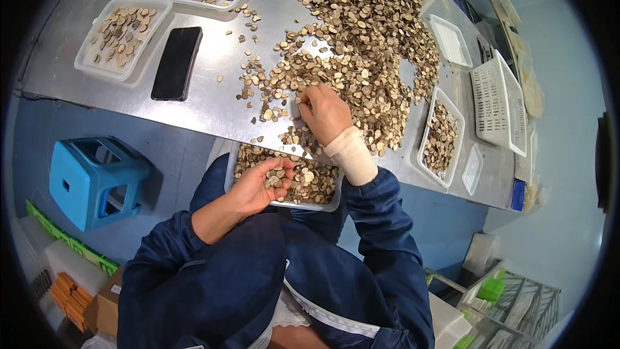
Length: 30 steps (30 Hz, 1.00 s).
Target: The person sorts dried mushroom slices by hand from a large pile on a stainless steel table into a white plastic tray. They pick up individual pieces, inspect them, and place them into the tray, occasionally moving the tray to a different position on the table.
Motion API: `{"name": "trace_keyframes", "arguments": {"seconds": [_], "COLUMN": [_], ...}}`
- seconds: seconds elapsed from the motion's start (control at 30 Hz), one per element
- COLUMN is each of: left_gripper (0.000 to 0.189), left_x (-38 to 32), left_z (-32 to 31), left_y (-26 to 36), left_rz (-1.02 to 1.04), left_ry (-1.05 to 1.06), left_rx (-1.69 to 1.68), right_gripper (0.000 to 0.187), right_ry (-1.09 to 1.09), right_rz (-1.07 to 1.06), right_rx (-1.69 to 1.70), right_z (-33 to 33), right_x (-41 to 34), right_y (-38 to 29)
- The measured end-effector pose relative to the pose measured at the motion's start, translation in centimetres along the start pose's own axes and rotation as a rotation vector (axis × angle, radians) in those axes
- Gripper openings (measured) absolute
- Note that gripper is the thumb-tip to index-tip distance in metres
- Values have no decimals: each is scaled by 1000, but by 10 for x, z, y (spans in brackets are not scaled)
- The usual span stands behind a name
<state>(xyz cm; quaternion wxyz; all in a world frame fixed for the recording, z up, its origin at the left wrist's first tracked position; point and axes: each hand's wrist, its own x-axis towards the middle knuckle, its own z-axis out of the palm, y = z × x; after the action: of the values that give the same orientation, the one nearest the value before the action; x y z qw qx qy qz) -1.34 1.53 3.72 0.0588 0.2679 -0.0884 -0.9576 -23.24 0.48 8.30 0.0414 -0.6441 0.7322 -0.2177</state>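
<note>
A large heap of dried round slices (368,43), tan with dark rims, covers much of the steel table (213,121). My right hand (325,110) is at the heap's near left edge, fingers bent down among slices; whether it pinches any is hidden. Below the table edge, my left hand (264,182) is palm up and cups a small pile of slices (274,178). It hovers over a plastic tub (334,198) full of the same slices, at my lap. Loose slices (295,138) lie on the table between the heap and the tub.
Left on the table are a black smartphone (177,64) and two white trays (131,70) (224,6) of slices. At right stand another tray (448,182) of slices, a white basket (501,102) and shallow white trays (450,41). A blue stool (77,182) is on the floor.
</note>
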Motion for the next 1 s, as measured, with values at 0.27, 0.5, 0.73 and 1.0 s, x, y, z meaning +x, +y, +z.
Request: {"name": "trace_keyframes", "arguments": {"seconds": [0.27, 0.5, 0.73, 1.0], "left_gripper": [33, 29, 28, 27], "left_x": [1, 1, -1, -1], "left_z": [4, 1, 0, 3], "left_y": [2, 2, 4, 3], "left_rz": [18, -6, 35, 14], "left_ry": [16, -9, -12, 10], "left_rx": [-44, -45, -9, -11], "right_gripper": [14, 15, 16, 25], "right_ry": [-418, -3, -111, -11], "right_rz": [14, 61, 119, 8], "right_rx": [552, 135, 234, -23], "right_z": [-43, -12, -15, -4], "right_x": [-35, 14, 6, 32], "right_y": [-27, 10, 15, 23]}}
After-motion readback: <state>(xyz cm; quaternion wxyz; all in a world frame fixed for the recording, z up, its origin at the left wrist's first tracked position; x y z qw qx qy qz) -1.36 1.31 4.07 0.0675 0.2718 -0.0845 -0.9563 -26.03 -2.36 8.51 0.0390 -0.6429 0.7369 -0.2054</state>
